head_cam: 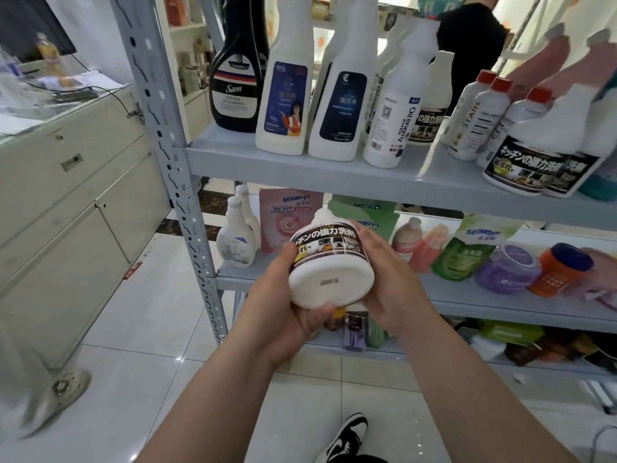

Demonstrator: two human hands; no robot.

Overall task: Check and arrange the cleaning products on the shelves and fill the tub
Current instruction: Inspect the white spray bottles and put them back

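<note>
**Grip on white cleaner bottle shared by left hand and right hand**

Both forearms reach forward from the bottom of the view and meet in front of the grey shelving unit. The bottle lies tilted between the hands, its flat base turned toward the camera and its neck pointing at the lower shelf. The left hand cups it from below, thumb up along the black Japanese label and fingers curled under the base. The right hand is pressed to the other side, its fingers wrapped behind the bottle.

On the upper shelf stand:
- one black Sam bottle
- two white bottles with blue labels
- one Oil enemy bottle
- three red-capped bottles
- two matching Japanese-label bottles at the right end, with a third further back

The lower shelf holds two small white bottles at the left, one pink seaways pouch, one purple jar and one orange jar.
</note>
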